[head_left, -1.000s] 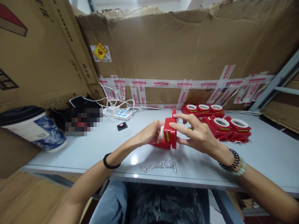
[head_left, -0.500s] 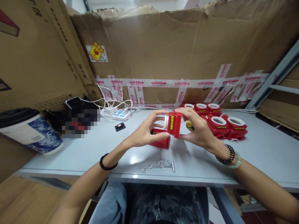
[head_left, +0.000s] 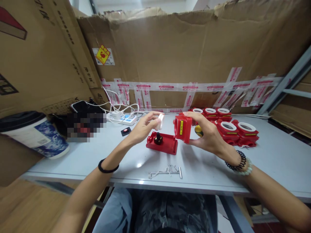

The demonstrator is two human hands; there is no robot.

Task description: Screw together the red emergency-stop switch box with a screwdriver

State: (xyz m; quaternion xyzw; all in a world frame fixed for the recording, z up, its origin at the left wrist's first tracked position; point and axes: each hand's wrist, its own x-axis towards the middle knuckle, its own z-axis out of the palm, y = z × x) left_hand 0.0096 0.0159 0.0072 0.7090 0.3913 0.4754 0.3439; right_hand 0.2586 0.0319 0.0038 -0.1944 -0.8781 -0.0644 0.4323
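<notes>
My right hand (head_left: pixel 206 134) grips a red box-shaped cover (head_left: pixel 182 128) with a yellow label, held upright above the table. My left hand (head_left: pixel 143 127) pinches a small white ring (head_left: pixel 160 121) a short way left of the cover. Below and between the hands a red base plate (head_left: pixel 162 144) with a black knob lies flat on the grey table (head_left: pixel 267 161). A yellow-and-dark round part (head_left: pixel 198 130) sits behind my right hand.
Several red units with white rings (head_left: pixel 228 127) stand at the back right. Loose metal screws and a key (head_left: pixel 167 170) lie near the front edge. A paper cup (head_left: pixel 34 134), a power strip with white cables (head_left: pixel 123 119) and a small black button (head_left: pixel 125 131) are on the left. Cardboard walls surround the table.
My left hand has pulled the white ring off the red cover and moved left. The red base plate on the table is now uncovered.
</notes>
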